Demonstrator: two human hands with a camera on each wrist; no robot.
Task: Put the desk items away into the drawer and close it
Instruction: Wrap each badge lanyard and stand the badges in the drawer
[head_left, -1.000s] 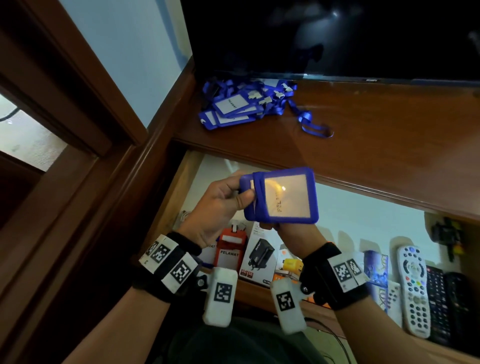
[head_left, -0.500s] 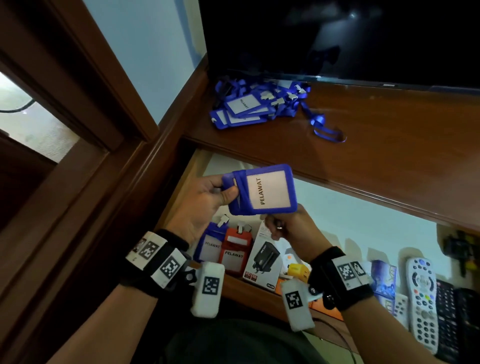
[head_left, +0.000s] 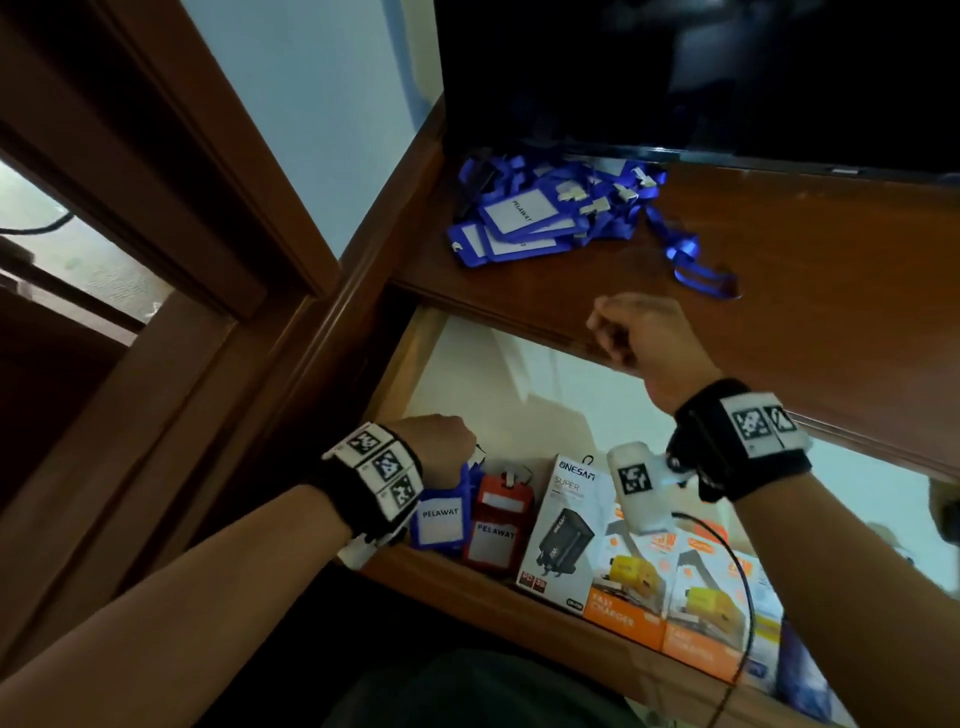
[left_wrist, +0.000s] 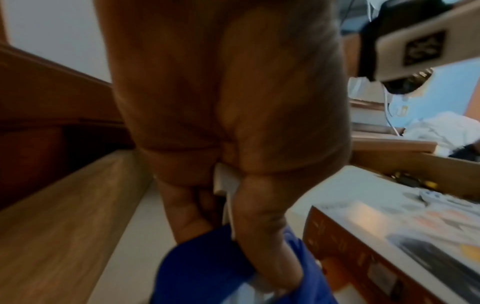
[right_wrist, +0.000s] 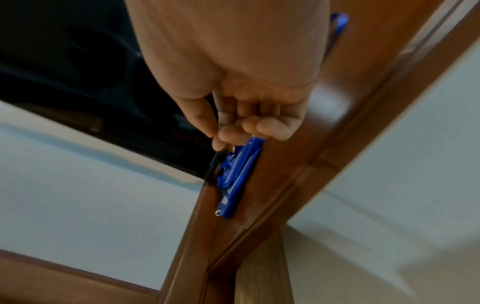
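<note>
My left hand (head_left: 447, 441) is low in the open drawer (head_left: 400, 364), at its front left corner. It pinches the white clip (left_wrist: 223, 185) of a blue "PELAWAT" badge holder (head_left: 440, 522). The holder stands against the drawer front beside a red badge holder (head_left: 498, 530). My right hand (head_left: 623, 327) hovers over the desk's front edge with its fingers (right_wrist: 270, 127) curled and holding nothing. A pile of blue badge holders with lanyards (head_left: 545, 213) lies on the desk top (head_left: 805, 312) beyond it, just past those fingers as the pile (right_wrist: 239, 174) appears in the right wrist view.
A white ONESAM charger box (head_left: 563, 530) and orange charger boxes (head_left: 675, 587) stand along the drawer front, right of the badges. A black cable (head_left: 740, 587) hangs across them. A dark TV screen (head_left: 675, 67) stands behind the pile. A wooden door frame (head_left: 208, 234) rises at the left.
The right hand let go of the blue badge holder and rose towards the desk top. The left hand lowered the holder into the drawer's front left corner, beside the red one.
</note>
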